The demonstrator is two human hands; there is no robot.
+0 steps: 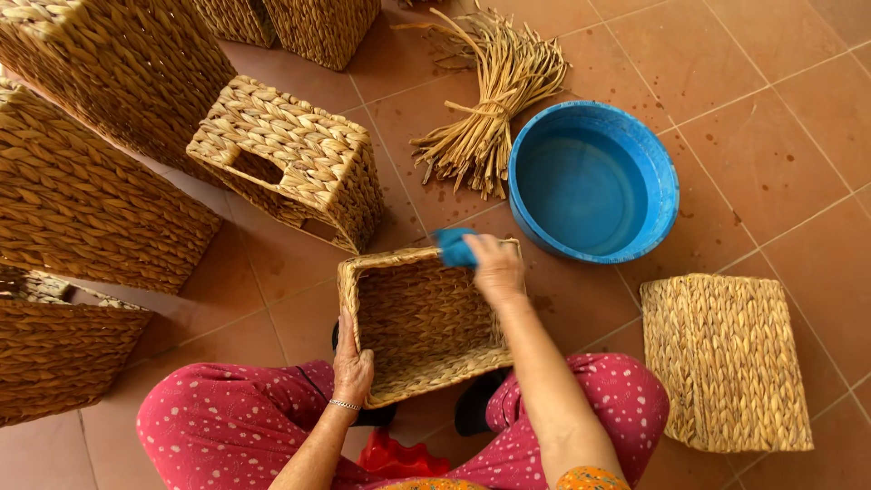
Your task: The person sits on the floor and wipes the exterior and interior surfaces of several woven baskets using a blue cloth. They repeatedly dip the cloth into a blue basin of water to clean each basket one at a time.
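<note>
- The left hand (352, 367) is gripping the square woven straw basket's (419, 318) near rim.
- The right hand (496, 269) is pressing a blue cloth (454, 246) on its far rim.
- A round blue plastic basin (592, 181) is sitting just beside it on the tiled floor (780, 136).

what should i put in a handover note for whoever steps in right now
Left hand: grips the near-left rim of the open woven basket, which rests between the knees.
Right hand: presses a blue cloth on the basket's far rim.
Nearby: blue basin with water, bundle of dried fibre strands, upturned basket at right, other baskets at left.
Done: the weave looks complete.
Left: cannot tell how much of the rim has been wiped.
</note>
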